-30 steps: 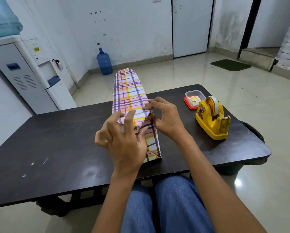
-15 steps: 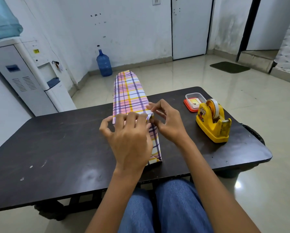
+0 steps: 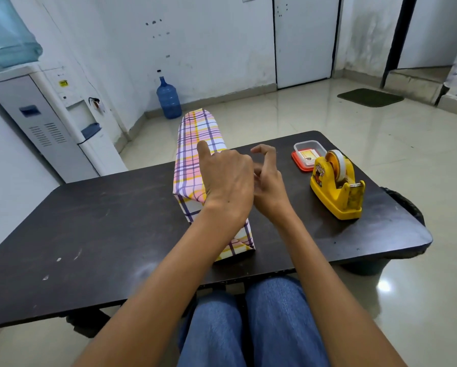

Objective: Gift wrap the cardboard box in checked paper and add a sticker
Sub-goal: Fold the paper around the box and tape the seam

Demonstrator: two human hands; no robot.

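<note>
Box (image 3: 195, 165) in checked paper lies lengthwise on the dark table (image 3: 95, 223), directly under my left hand (image 3: 228, 182), running away from me. Left hand rests palm-down on its top near the close end, thumb out, pressing rather than gripping. Right hand (image 3: 268, 182) just beside it, off the paper, fingers loosely curled, holding nothing. Right of that hand: yellow tape dispenser (image 3: 337, 185), small lidded container (image 3: 308, 154) beyond it.
</note>
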